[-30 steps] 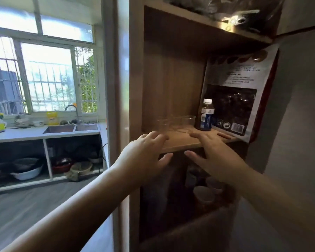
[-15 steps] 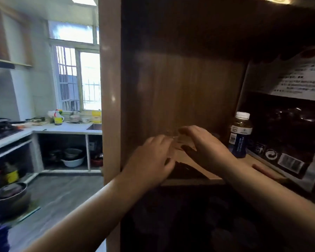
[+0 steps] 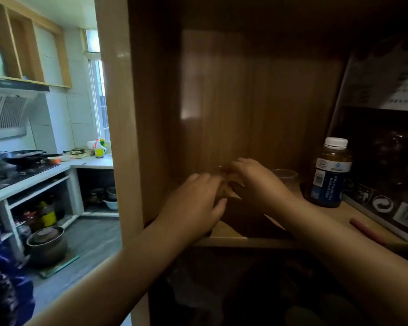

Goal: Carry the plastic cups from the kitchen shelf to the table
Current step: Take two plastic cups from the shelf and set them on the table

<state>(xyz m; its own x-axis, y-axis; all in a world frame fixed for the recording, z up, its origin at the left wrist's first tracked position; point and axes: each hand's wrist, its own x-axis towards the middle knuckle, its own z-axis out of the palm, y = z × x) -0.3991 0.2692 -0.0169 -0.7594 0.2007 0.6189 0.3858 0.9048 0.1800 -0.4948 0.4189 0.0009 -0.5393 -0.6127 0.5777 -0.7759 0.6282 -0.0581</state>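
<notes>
Both hands reach into the wooden kitchen shelf (image 3: 226, 240). My left hand (image 3: 196, 201) curls around a clear plastic cup (image 3: 223, 184) that barely shows between the hands. My right hand (image 3: 257, 182) closes its fingers and thumb on the same spot from the right, touching the left fingers. Whether one cup or a stack sits there is hidden. Another clear plastic cup (image 3: 284, 178) stands free on the shelf board just right of my right hand.
A brown bottle (image 3: 329, 175) with a white cap stands right of the free cup, in front of a large printed bag (image 3: 386, 161). A red stick (image 3: 368, 231) lies near the shelf's front edge. At left are the kitchen counter (image 3: 90, 162), a stove with a wok (image 3: 21, 157), and a pot (image 3: 46, 243) on the floor.
The view has moved closer to the shelf. Both hands went from the shelf's front edge in to the cups and closed together there.
</notes>
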